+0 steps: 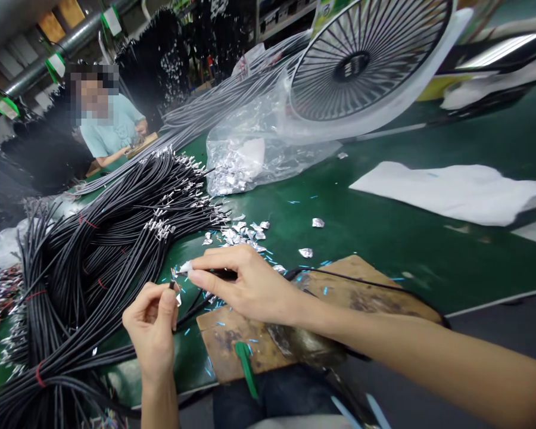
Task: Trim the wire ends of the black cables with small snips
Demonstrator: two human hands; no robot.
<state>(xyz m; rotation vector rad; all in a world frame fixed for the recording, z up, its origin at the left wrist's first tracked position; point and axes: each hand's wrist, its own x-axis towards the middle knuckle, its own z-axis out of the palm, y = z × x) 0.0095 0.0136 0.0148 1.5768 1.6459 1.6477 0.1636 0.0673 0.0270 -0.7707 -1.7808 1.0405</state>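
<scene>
My left hand (154,325) is closed, thumb against curled fingers, on a black cable (172,286) whose short end sticks up from the grip. Just beyond it, my right hand (245,280) pinches with thumb and forefinger. A small white piece (186,267) shows at those fingertips, with fine wire ends in front of it; whether it is foil or a fingertip cover, I cannot tell. Dark cable shows between the right thumb and fingers. Below the hands lies a worn wooden board (223,333), with a green-handled tool (246,366) at its front edge.
Bundled black cables (102,256) with stripped ends cover the left side. Foil scraps (243,233) and blue bits litter the green table (321,196). Behind are a clear plastic bag (245,161) and a round fan (352,65). A white cloth (446,190) lies right; a co-worker (111,125) sits at back left.
</scene>
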